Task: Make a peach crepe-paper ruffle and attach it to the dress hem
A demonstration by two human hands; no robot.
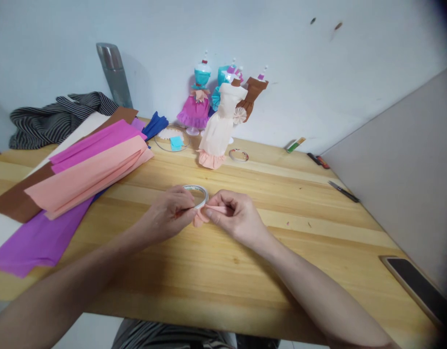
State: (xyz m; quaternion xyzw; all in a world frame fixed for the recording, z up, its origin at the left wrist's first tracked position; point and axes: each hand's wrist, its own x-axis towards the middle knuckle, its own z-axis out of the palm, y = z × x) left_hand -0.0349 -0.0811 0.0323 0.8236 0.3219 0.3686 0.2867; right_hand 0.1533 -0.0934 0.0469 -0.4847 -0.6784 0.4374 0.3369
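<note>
With the clock set around the hands, a roll of tape (206, 195) is held at the centre, raised over the table (303, 271), and the fingers of the left hand (172, 213) are closed on it. A peach paper strip (198, 220) is pinched between thumb and forefinger by the right hand (238, 215) — its ruffled end hangs just below the roll, between the two hands. It is judged that the strip is being gathered along the tape, so small, even folds are best made, each pressed down before more paper is fed; the thin paper may be torn or flattened if it is pulled hard. The tape should be kept steady by the left hand, with the free length guided in from three o'clock. As for room, the widest open stretch is found from three to five o'clock, bounded by a knife (343, 191) near three and a phone (416, 286) toward four — both beside the wall panel (401, 160). Toward nine and ten, movement is limited by the paper sheets (88, 179); at twelve, by a white paper dress (218, 121). The near edge lies at six.
</note>
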